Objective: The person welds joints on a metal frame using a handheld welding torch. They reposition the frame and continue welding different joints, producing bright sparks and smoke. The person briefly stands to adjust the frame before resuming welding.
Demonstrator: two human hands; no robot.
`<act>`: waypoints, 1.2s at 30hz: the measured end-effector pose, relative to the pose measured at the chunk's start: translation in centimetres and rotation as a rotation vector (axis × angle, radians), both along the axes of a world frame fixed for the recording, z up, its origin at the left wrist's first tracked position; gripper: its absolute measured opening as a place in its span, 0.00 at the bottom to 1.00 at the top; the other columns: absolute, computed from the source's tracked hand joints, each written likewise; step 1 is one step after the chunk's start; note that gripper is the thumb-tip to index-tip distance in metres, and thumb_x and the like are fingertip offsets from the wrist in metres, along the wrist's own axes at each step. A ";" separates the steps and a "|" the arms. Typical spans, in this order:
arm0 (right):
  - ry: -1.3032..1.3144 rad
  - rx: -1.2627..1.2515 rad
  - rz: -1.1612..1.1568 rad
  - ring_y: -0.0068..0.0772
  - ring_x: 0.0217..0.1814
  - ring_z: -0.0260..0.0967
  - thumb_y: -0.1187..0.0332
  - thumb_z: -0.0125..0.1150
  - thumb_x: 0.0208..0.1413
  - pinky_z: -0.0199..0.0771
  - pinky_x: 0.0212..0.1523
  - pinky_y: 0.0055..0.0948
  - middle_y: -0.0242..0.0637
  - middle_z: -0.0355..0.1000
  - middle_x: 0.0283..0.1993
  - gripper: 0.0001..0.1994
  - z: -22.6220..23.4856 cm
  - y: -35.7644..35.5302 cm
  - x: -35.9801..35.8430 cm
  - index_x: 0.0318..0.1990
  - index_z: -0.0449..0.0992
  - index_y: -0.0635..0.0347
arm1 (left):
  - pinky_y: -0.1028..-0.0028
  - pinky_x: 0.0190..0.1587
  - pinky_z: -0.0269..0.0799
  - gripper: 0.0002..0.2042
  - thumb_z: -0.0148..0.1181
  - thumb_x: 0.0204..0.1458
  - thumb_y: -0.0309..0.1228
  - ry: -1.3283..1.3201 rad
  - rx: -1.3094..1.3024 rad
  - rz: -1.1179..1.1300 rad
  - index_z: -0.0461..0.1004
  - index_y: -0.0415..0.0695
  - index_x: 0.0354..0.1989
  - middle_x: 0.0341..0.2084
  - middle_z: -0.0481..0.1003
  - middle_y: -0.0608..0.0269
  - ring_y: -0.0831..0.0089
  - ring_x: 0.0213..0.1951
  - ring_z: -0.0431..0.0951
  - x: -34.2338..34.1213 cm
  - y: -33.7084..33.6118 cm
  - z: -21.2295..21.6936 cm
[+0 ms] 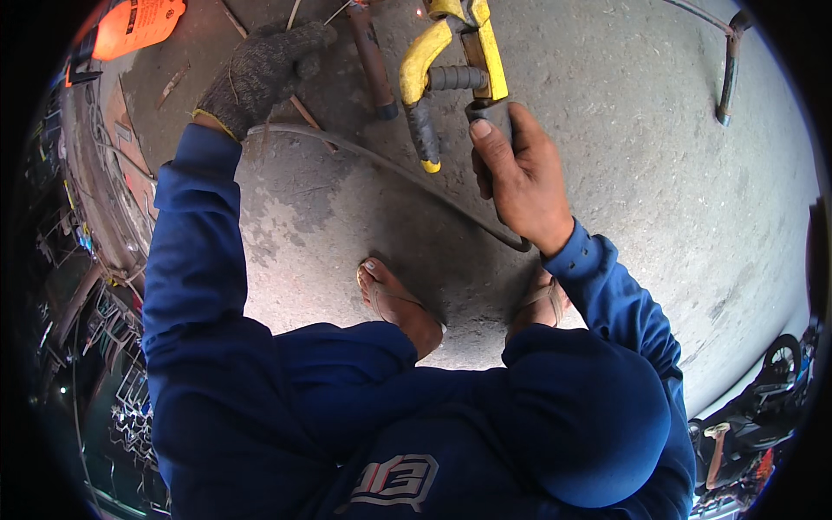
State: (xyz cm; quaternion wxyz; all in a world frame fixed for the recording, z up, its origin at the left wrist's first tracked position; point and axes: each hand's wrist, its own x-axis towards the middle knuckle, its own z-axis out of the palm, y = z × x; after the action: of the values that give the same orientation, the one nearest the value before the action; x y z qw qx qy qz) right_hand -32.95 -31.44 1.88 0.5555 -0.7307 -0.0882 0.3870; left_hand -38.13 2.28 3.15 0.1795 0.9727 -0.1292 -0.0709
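My bare right hand [527,178] grips the black handle of a welding electrode holder [490,61], thumb along its top. Its yellow jaw end points away from me, and its yellow lever [422,65], partly wrapped in black tape, sticks out to the left. A grey cable [390,163] curves over the floor between my two wrists. Up at the left, my left hand [251,78] wears a dark knitted glove. Its fingers are curled, and thin rods show just beyond them. Whether the glove holds one of these is unclear.
A rusty metal tube [371,61] lies between my hands. An orange container [139,28] stands at far left, above cluttered metal pieces. A bent metal frame leg [731,74] is at upper right. My sandalled feet [394,303] are below the tools. A motorbike [767,381] stands at lower right.
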 end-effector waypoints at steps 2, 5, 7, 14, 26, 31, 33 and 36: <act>0.040 0.014 -0.008 0.26 0.19 0.68 0.53 0.61 0.63 0.68 0.22 0.31 0.39 0.70 0.17 0.21 0.1 0.0 0.0 0.40 0.72 0.68 | 0.61 0.47 0.75 0.16 0.53 0.58 0.25 0.037 0.053 0.008 0.74 0.43 0.56 0.44 0.78 0.53 0.54 0.43 0.77 0.0 0.3 -0.1; 0.067 0.062 -0.019 0.23 0.19 0.68 0.54 0.60 0.64 0.68 0.22 0.29 0.36 0.71 0.18 0.20 0.1 0.0 -0.2 0.41 0.72 0.68 | 0.61 0.48 0.74 0.16 0.54 0.59 0.28 0.031 0.134 0.016 0.74 0.40 0.55 0.42 0.78 0.52 0.55 0.43 0.77 -0.1 0.7 -0.4; 0.068 0.109 -0.036 0.22 0.19 0.68 0.54 0.60 0.65 0.68 0.21 0.28 0.34 0.71 0.19 0.20 0.1 0.1 -0.3 0.42 0.72 0.68 | 0.60 0.47 0.75 0.16 0.57 0.57 0.28 -0.173 0.143 -0.112 0.73 0.39 0.55 0.42 0.78 0.52 0.55 0.43 0.78 -0.1 0.8 -0.8; 0.209 0.187 -0.144 0.18 0.19 0.65 0.56 0.59 0.66 0.65 0.20 0.24 0.31 0.68 0.20 0.18 0.3 -0.2 -0.5 0.39 0.68 0.66 | 0.61 0.52 0.76 0.22 0.62 0.54 0.27 0.174 0.179 0.239 0.73 0.53 0.59 0.54 0.76 0.59 0.54 0.46 0.76 -0.7 0.4 -1.8; 0.211 0.161 -0.113 0.22 0.18 0.68 0.52 0.57 0.66 0.67 0.20 0.26 0.32 0.69 0.19 0.22 -0.2 0.5 -2.1 0.42 0.68 0.68 | 0.72 0.39 0.73 0.23 0.59 0.60 0.49 0.279 -0.150 0.875 0.77 0.45 0.55 0.27 0.77 0.64 0.75 0.31 0.76 0.2 -1.2 -0.9; 0.164 0.125 -0.095 0.25 0.17 0.69 0.52 0.56 0.66 0.68 0.20 0.28 0.34 0.70 0.18 0.22 -0.4 0.7 -2.6 0.39 0.68 0.68 | 0.72 0.38 0.71 0.24 0.58 0.61 0.51 0.239 -0.073 0.778 0.78 0.43 0.53 0.25 0.75 0.65 0.76 0.30 0.74 0.1 0.2 -1.8; 0.154 0.122 -0.093 0.25 0.17 0.70 0.52 0.56 0.66 0.68 0.20 0.29 0.35 0.70 0.17 0.22 -0.5 0.9 -2.6 0.38 0.68 0.68 | 0.72 0.38 0.71 0.24 0.58 0.61 0.51 0.224 -0.064 0.763 0.79 0.43 0.52 0.25 0.75 0.65 0.76 0.30 0.74 0.1 0.3 -1.7; 0.162 0.122 -0.095 0.26 0.17 0.70 0.52 0.57 0.66 0.68 0.20 0.29 0.36 0.70 0.17 0.22 -0.6 1.1 -2.5 0.37 0.68 0.67 | 0.72 0.38 0.71 0.23 0.58 0.61 0.51 0.258 -0.099 0.787 0.79 0.43 0.51 0.25 0.75 0.66 0.77 0.30 0.74 0.2 -0.1 -1.2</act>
State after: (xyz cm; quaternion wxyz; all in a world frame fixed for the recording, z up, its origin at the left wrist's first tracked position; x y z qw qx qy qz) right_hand -35.49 -30.39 1.29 0.6220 -0.6652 -0.0317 0.4117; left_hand -37.93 2.17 1.94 0.2541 0.9211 0.2728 -0.1119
